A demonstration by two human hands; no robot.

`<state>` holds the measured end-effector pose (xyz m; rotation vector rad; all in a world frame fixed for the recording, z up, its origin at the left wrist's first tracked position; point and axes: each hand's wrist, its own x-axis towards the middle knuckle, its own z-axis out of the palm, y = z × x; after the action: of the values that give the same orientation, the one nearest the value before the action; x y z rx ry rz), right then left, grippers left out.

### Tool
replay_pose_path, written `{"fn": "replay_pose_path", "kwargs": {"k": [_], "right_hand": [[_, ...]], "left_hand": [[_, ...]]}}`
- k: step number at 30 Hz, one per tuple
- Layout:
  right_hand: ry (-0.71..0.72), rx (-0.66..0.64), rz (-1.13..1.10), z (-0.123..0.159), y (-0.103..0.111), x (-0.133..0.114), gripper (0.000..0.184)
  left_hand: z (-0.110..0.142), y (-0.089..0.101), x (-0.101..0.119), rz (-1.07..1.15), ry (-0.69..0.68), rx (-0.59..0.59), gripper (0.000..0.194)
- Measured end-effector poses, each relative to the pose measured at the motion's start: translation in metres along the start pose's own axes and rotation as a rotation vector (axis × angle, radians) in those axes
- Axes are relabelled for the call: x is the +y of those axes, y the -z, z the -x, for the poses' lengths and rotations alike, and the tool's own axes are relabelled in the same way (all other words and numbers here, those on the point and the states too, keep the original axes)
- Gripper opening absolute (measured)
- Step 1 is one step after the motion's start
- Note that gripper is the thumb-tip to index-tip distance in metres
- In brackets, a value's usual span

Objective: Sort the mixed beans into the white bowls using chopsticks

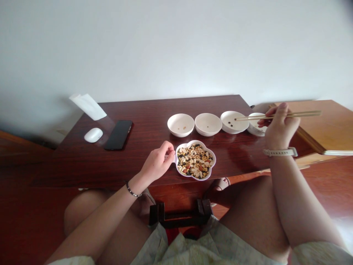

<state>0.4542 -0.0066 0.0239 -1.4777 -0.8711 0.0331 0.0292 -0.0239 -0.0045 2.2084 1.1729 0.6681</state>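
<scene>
My left hand [159, 162] grips the short handle of a flower-shaped bowl [214, 167] with a pale purple rim. Mixed beans, peanuts and seeds [194, 160] fill it. In my right hand [281, 125] is a pair of chopsticks [306, 114], pointing left. Their tips reach over a white bowl [238, 127] that has a few dark beans in it, one right by the tips; whether it is pinched I cannot tell. A rightmost white bowl [255, 129], also with dark bits, is partly hidden by my right hand.
Left along the row stand a white bowl [208, 119] with one small bit and another bowl [180, 119] with pale pieces. A black phone [118, 135], a white rounded case [93, 135] and a white packet [88, 106] lie left on the dark table [149, 110]. A lighter wooden surface [328, 125] is at right.
</scene>
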Motion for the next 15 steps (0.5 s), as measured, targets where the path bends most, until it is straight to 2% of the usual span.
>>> {"fn": "replay_pose_path", "kwargs": {"k": [4,15], "right_hand": [[0.071,-0.021,0.01,0.0005,-0.0002,0.0017,0.047],[0.051,0.006,-0.017,0.0021,-0.0012,-0.0044,0.048]], "left_hand": [[0.0004,-0.0001,0.0001,0.011,0.0,0.006,0.007],[0.0007,-0.0009,-0.0009,0.001,-0.007,0.008,0.006]]}}
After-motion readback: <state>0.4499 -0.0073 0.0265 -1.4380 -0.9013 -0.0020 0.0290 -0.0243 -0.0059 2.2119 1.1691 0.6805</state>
